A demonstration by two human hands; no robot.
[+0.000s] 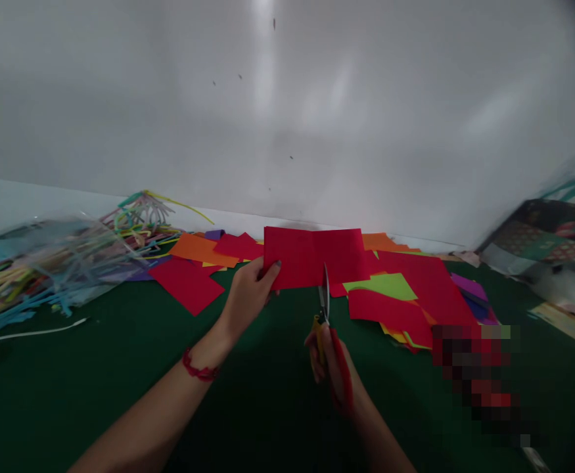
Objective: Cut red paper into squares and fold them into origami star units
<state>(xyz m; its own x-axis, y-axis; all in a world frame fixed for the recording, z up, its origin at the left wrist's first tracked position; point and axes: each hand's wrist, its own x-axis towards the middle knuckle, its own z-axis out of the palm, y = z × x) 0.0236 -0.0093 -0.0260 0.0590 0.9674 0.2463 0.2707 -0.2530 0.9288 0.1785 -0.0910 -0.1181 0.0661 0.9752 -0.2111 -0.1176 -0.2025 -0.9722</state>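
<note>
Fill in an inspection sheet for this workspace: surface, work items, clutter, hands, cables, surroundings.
Surface: dark green tabletop.
Work items: red paper, held up; scissors with red and yellow handles, blades at the paper's lower edge.
Clutter: scattered coloured paper sheets; pipe cleaners at far left, partly under a clear plastic bag.
Left hand: grips the red paper's left end.
Right hand: holds the scissors.
Cables: white cable at left.
Surroundings: pale wall behind; patterned item at right, identity unclear.

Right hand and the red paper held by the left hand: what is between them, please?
In the head view, the blades of the scissors lie between the right hand and the red paper.
</note>
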